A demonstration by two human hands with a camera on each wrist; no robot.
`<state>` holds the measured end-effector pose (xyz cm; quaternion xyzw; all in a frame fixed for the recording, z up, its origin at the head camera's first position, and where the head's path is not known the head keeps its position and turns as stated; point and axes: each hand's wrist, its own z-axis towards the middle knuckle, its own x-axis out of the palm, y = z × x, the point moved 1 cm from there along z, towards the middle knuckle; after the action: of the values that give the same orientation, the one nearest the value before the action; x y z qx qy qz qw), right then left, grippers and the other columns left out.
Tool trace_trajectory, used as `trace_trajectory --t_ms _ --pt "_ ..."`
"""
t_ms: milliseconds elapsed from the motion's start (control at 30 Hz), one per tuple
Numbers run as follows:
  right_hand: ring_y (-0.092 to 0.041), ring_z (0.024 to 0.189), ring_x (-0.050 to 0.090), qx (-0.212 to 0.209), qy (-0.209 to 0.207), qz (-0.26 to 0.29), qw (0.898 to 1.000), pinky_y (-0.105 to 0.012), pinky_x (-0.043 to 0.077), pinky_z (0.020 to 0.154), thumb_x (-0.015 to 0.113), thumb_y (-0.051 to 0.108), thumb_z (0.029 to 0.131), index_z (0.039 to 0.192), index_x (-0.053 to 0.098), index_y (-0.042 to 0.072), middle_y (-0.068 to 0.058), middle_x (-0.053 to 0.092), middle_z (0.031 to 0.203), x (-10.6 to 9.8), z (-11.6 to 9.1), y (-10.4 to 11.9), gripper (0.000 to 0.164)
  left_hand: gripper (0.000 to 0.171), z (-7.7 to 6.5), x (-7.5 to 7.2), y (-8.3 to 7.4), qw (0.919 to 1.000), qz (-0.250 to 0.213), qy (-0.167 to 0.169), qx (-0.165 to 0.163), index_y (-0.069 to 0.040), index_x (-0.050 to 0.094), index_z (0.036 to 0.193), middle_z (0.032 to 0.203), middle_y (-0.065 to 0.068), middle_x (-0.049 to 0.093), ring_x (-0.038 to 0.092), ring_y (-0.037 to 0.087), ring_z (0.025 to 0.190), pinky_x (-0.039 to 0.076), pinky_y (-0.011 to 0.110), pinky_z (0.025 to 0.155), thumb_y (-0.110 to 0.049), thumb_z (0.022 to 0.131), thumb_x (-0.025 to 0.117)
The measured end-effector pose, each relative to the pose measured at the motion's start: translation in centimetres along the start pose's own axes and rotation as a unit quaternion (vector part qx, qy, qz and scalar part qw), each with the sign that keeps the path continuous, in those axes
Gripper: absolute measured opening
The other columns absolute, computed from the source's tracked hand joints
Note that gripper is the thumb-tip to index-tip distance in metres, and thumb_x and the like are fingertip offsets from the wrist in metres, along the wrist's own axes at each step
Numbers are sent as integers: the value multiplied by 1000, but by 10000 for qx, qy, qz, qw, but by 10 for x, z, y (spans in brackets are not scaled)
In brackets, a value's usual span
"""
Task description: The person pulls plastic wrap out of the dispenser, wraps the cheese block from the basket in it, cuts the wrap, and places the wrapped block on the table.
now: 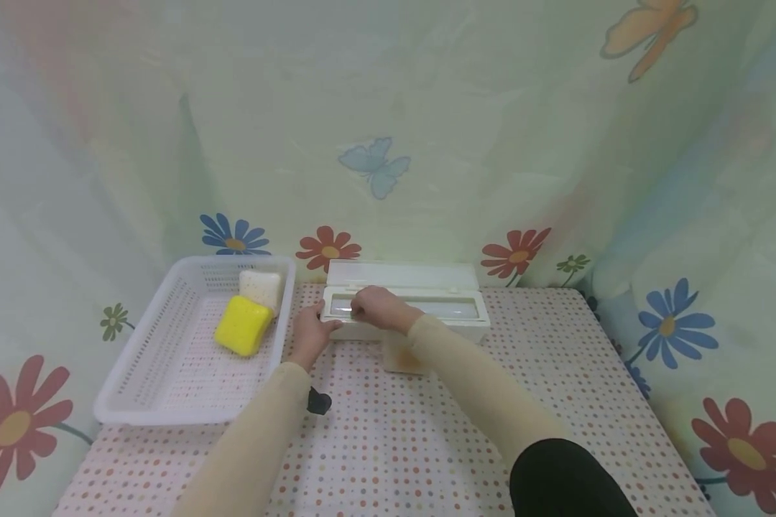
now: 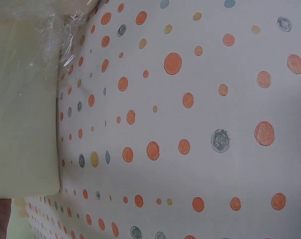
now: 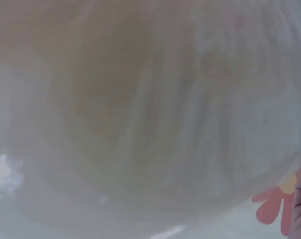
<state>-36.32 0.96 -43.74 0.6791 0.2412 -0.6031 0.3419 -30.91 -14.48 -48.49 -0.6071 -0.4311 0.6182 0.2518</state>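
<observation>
A long white cling film dispenser (image 1: 463, 329) stands at the back of the table with its lid (image 1: 401, 273) raised. At its left end my left hand (image 1: 310, 334) grips the box, thumb on the front side. My right hand (image 1: 383, 307) is curled over the left part of the opening and pinches at the film there; its fingertips are hidden. Crumpled cling film (image 2: 51, 45) drapes over the box in the left wrist view. Translucent film (image 3: 140, 124) fills the blurred right wrist view. Below the right forearm lies a pale brownish block (image 1: 402, 357), partly hidden.
To the left, a white plastic basket (image 1: 162, 416) holds a yellow sponge (image 1: 243, 326) and a white sponge (image 1: 261, 289). A small black object (image 1: 319, 402) shows beside the left sleeve. The dotted tablecloth (image 1: 556, 373) reaches a flowered curtain (image 1: 427, 143) behind.
</observation>
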Motion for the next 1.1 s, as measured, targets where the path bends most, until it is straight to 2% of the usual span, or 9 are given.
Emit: trace_trajectory --t_ms 200,433,600,833,1100 --pt "-24 95 73 -13 -150 88 9998 -34 58 93 71 9 93 95 77 5 -9 78 99 0 -13 -10 7 70 -1 0 1 10000 -27 -2 -32 -1 42 152 161 15 41 38 31 151 38 45 121 -13 91 76" --pt "-24 97 73 155 -119 233 9995 -34 59 93 70 8 94 95 78 6 -9 78 100 -5 -32 -23 8 70 -1 0 2 9999 -10 85 -89 -4 41 153 161 14 41 38 32 151 38 46 121 -16 93 74" --pt "-26 100 74 200 -177 319 9991 -35 59 95 69 6 94 96 79 5 -10 79 102 -4 -42 -34 9 70 -1 -2 2 9999 -54 158 -38 -2 41 153 162 14 40 38 32 151 38 46 121 -16 93 74" --pt "-25 98 73 559 32 364 9978 -36 59 94 69 5 93 97 78 6 -10 78 102 -8 -54 -45 10 71 0 -3 3 9999 -36 126 -6 -2 41 152 161 14 41 41 31 149 40 45 119 -17 92 75" --pt "-23 93 72 729 109 348 9967 -36 60 91 69 6 94 96 78 8 -9 78 98 -9 -66 -51 9 71 0 -2 4 9999 -31 135 -1 -1 40 153 161 16 40 42 32 148 41 45 118 -16 93 74"
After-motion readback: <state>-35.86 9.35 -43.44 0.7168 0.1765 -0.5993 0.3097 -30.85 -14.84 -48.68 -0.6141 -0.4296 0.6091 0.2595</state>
